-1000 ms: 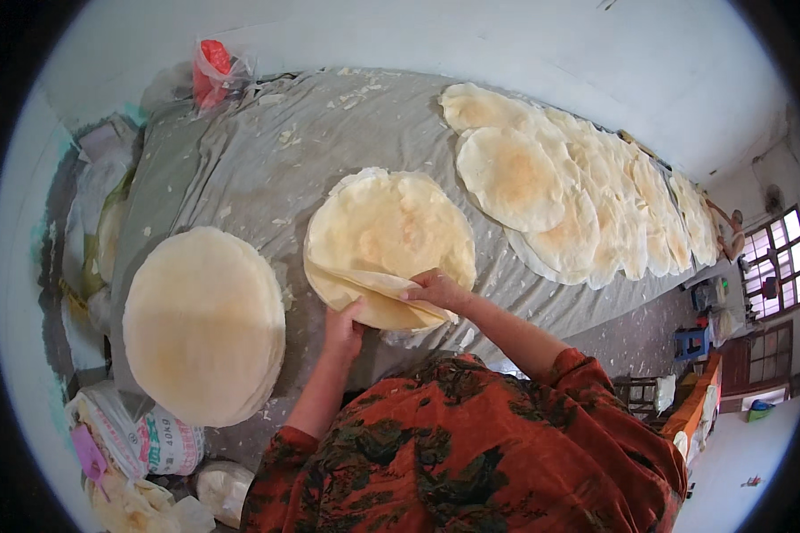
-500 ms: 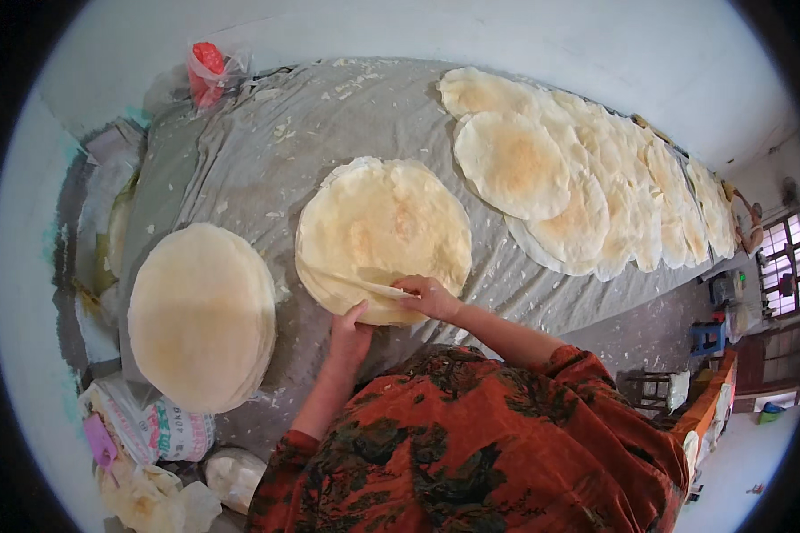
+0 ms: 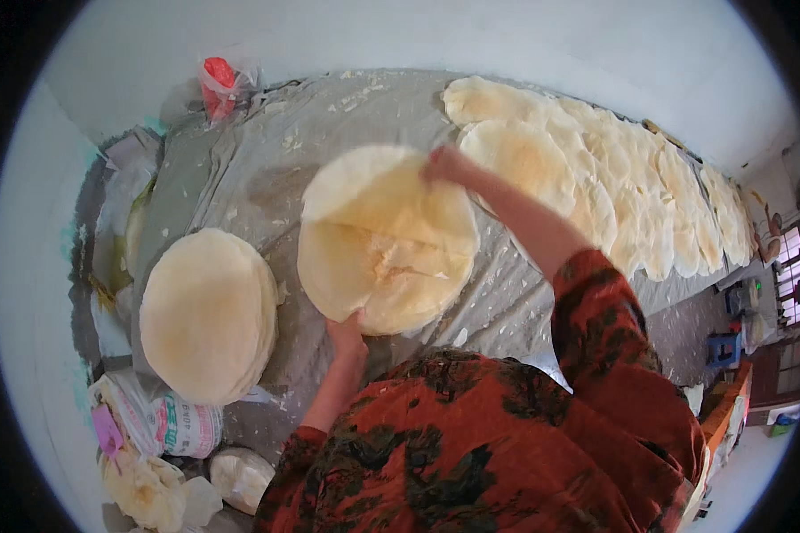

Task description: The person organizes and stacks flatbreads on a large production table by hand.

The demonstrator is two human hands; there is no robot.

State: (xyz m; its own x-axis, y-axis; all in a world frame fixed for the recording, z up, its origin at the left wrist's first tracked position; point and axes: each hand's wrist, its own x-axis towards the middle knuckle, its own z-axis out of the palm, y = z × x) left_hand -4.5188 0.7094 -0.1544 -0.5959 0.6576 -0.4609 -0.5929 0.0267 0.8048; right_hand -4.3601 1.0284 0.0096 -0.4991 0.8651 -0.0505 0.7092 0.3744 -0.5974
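Between left hand (image 3: 345, 334), at near edge, and blurred right hand (image 3: 444, 166): round sheet (image 3: 387, 244).

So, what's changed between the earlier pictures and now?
The right hand moved away, to the far right edge of the central cream, round, thin sheets; blur hides its grip. The near-edge flap no longer shows. The left hand stays at the near edge.
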